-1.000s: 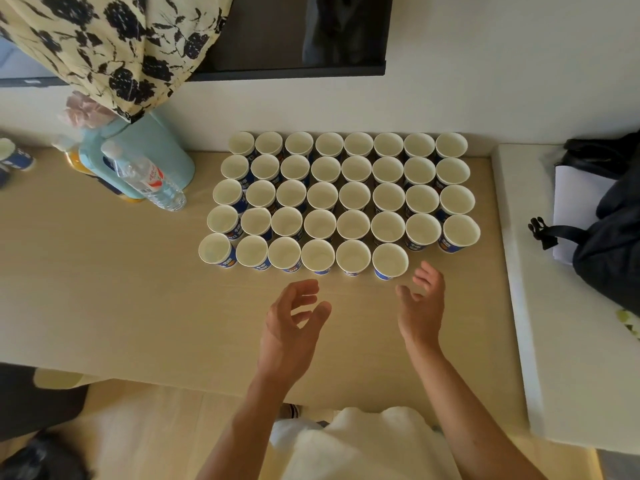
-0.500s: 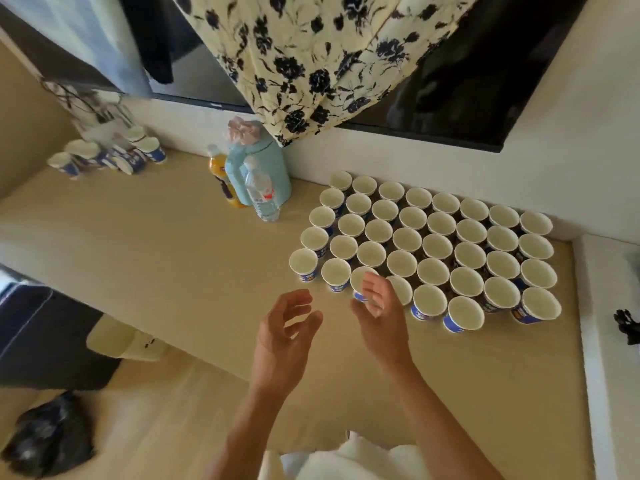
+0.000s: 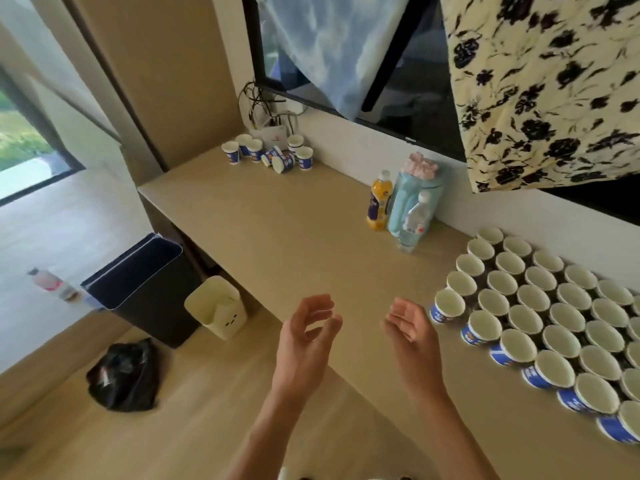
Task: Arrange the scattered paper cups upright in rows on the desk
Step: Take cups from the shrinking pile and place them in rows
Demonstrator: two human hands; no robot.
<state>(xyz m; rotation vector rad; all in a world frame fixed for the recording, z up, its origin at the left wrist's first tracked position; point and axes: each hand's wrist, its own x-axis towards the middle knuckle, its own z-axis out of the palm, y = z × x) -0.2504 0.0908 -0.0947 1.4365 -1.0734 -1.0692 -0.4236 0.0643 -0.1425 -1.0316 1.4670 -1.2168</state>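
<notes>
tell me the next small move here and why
Probably reach the left hand out to the loose cups in the far corner of the desk and take one: both hands hold nothing, and at least one cup there lies tipped.

— What does the person wear on the arms?
— Nothing: the left forearm (image 3: 263, 431) and right forearm (image 3: 450, 434) are bare, as are the left hand (image 3: 304, 337) and right hand (image 3: 412, 337).
— Any clothing?
— Only a white sliver (image 3: 282, 476) at the bottom edge, too small to identify.
</notes>
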